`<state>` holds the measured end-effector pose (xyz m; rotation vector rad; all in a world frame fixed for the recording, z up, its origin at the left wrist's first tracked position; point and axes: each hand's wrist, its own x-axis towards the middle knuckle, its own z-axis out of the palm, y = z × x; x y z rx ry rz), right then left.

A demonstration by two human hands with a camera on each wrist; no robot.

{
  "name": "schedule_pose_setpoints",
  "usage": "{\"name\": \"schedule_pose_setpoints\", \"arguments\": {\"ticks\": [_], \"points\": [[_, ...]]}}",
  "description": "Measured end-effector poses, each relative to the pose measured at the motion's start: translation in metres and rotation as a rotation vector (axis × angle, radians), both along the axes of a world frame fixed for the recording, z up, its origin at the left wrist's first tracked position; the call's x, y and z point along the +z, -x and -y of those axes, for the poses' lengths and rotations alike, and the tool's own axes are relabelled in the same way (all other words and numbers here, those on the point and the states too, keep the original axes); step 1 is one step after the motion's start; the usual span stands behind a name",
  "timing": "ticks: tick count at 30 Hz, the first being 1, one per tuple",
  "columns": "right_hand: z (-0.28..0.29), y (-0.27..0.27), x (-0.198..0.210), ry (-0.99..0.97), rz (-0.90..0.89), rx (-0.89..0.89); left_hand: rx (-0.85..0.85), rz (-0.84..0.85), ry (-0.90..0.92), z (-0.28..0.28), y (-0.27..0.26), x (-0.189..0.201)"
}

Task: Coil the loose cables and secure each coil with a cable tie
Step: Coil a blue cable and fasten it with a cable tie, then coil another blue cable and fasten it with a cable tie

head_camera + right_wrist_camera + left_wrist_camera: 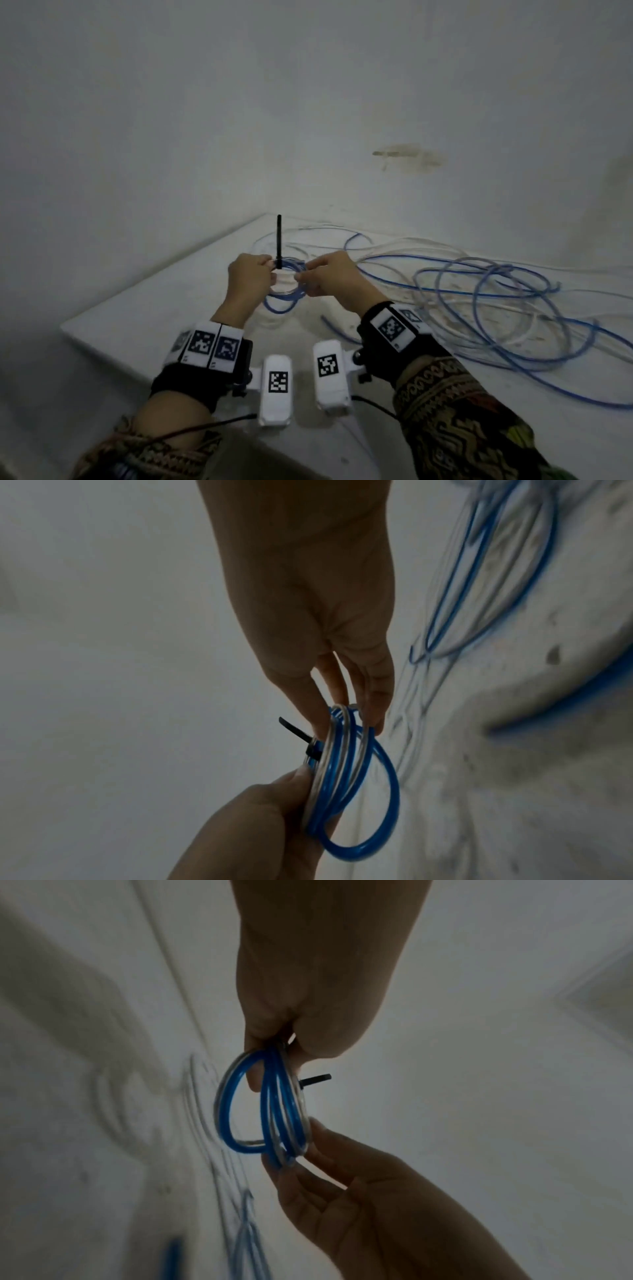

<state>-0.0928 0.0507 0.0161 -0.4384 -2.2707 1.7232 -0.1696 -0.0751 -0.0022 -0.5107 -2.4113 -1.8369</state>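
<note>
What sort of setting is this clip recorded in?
Likely a bare indoor room, perhaps a makeshift workspace: a white table in the corner of plain stained walls, loose blue and clear cables sprawled on it. Both hands hold a small coil with a black cable tie.

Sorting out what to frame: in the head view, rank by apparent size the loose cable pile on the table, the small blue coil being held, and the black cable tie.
1. loose cable pile, spread across the table's right side, by far the largest.
2. blue coil, a small ring held between left hand and right hand.
3. black cable tie, a thin upright strip, smallest.
</note>
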Motion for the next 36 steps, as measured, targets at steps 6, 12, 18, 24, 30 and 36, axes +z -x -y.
{"name": "schedule_pose_setpoints", "arguments": {"ticks": [6,12,18,24,30,36], "points": [[0.065,0.057,-0.028,0.033,0.179,0.311,0.186,-0.173,0.591,0.078,0.043,-0.028],[0.078,0.061,-0.044,0.031,0.248,0.411,0.147,-0.078,1.006,0.090,0.057,-0.040],[0.032,0.021,-0.013,-0.236,0.262,0.268,0.086,-0.240,1.107,0.061,0.036,-0.009],[-0.046,-0.049,0.002,-0.788,0.533,0.174,-0.511,-0.222,0.890,-0.008,-0.018,0.011],[-0.074,-0.102,-0.015,-0.917,0.620,0.226,-0.673,-0.257,1.054,-0.070,-0.059,-0.009],[-0.118,-0.140,0.009,-0.229,-0.097,-0.131,-0.214,-0.353,0.185,-0.101,-0.061,0.012]]}}
